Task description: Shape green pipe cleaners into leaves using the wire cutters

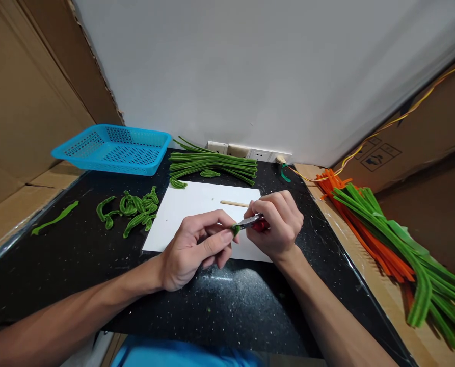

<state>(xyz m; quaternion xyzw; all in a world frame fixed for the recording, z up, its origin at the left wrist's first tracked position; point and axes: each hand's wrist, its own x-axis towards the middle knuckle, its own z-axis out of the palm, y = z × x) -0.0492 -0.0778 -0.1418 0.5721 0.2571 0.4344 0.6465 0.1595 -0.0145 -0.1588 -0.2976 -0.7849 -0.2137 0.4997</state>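
My left hand (200,244) pinches a small piece of green pipe cleaner (236,230) between thumb and fingers, above a white sheet (189,204). My right hand (276,221) is closed round red-handled scissors (250,222), whose metal tip meets the green piece. Most of that piece is hidden by my fingers. A thin wooden stick (233,203) lies on the sheet, its right end behind my right hand. One curled green shape (178,183) rests at the sheet's top left corner.
Bent green pieces (135,206) are piled left of the sheet, near a flat green strip (55,218). Behind lie a green pipe cleaner bundle (212,164) and a blue basket (116,150). Orange stems (368,244) and green stems (387,229) lie along the right edge, near cardboard.
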